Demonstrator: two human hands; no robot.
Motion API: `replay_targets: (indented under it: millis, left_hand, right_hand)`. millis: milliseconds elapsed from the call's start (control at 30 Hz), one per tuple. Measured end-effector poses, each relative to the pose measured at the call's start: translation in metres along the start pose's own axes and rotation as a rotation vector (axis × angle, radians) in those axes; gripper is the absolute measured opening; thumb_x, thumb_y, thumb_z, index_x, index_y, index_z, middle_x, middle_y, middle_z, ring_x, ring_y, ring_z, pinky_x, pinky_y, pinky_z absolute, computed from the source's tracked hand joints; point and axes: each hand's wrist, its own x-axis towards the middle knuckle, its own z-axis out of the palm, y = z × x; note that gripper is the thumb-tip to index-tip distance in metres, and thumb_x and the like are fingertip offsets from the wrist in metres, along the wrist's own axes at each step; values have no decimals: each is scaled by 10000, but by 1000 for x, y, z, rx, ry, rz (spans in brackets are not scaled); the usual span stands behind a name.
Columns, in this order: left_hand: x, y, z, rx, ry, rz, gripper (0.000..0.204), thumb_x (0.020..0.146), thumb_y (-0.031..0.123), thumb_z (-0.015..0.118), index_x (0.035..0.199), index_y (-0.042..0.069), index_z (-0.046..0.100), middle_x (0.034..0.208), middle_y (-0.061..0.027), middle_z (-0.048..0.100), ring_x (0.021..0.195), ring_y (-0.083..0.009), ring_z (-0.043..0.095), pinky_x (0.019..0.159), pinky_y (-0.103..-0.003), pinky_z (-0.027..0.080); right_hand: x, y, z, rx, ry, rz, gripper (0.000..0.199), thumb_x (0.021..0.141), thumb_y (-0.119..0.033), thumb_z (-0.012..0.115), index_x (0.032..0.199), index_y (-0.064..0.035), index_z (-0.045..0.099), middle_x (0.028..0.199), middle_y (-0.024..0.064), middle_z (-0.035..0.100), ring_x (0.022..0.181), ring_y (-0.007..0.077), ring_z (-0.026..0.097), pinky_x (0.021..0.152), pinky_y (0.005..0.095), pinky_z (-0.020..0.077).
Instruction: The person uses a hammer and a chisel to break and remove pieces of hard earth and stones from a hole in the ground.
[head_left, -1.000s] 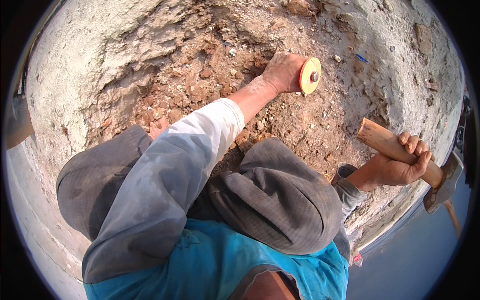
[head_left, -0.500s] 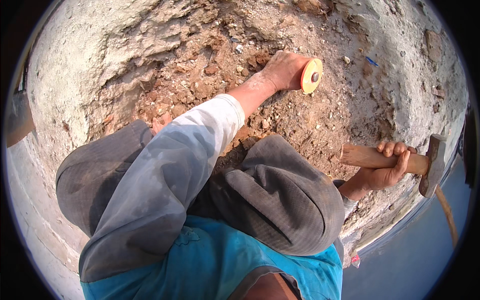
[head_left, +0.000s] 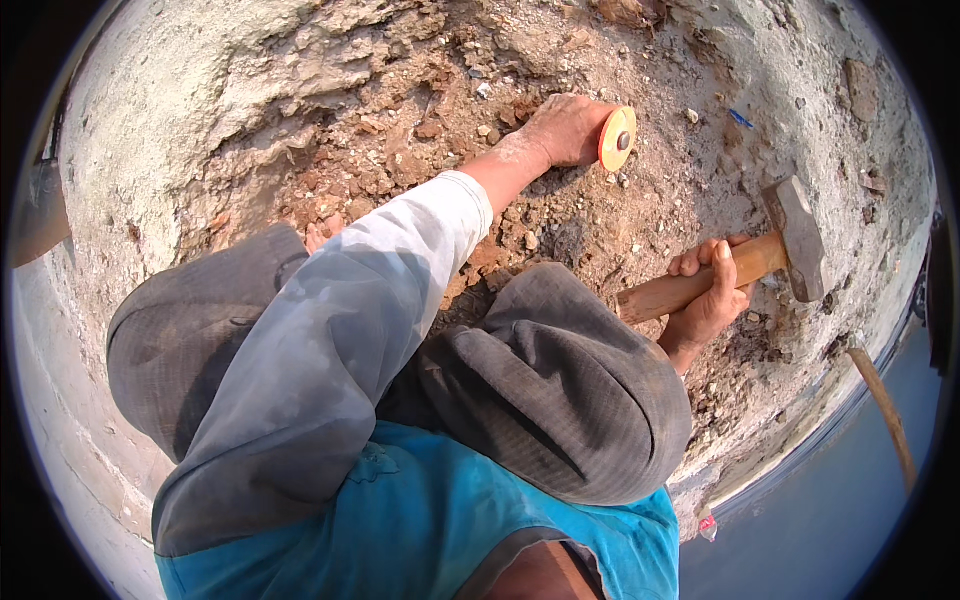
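Hands [head_left: 704, 305] grip hammer [head_left: 764, 256], yellow-guarded tool [head_left: 611, 146]; markings on red scrap [head_left: 707, 524] unreadable.

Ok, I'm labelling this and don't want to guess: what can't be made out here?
All in the head view:
Disc-topped tool: lower part, hidden by the left hand.
Right forearm: mostly hidden by the gray trouser leg.
Blue scrap: too small to identify.
Brown object at left: cut off by the dark rim.
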Motion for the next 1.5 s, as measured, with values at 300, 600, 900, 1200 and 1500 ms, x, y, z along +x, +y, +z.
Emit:
replay_targets:
  millis: [300,600,900,1200,1500]
  left_hand:
    - [-43,-5,-28,-70,-245,196,306,672,282,796,911,124,687,862,-110,691,832,-337,675,712,-436,540]
    - [-111,79,-41,-184,-240,256,312,747,279,746,967,91,628,840,-134,680,829,-345,684,687,-464,537]
    - [-27,15,-23,105,-138,371,285,683,236,773,913,117,654,825,-102,675,829,-304,684,701,-414,552]
    - [-62,66,-48,73,-206,205,230,735,214,756,904,100,651,796,-136,685,805,-341,694,676,-447,550]
    - [-67,35,-43,306,-432,-128,251,711,246,763,881,96,655,766,-151,675,784,-369,677,662,-476,536]
  right_hand:
    - [-41,62,-15,-106,-362,599,188,854,-48,651,994,-14,530,741,65,609,553,132,585,501,279,476]
    - [-77,110,-39,-150,-334,504,412,850,-59,629,1242,28,533,1009,87,655,883,160,630,777,309,506]
    - [-81,103,-39,-272,-254,535,408,839,-53,628,1226,28,529,892,55,626,742,139,600,657,296,489]
    - [-71,88,-24,-186,-296,625,312,837,-43,607,1143,-22,549,815,-7,583,656,75,541,576,245,429]
    - [-70,89,-34,-303,-301,644,282,830,-78,652,1092,-24,562,806,-14,566,669,90,535,596,260,435]
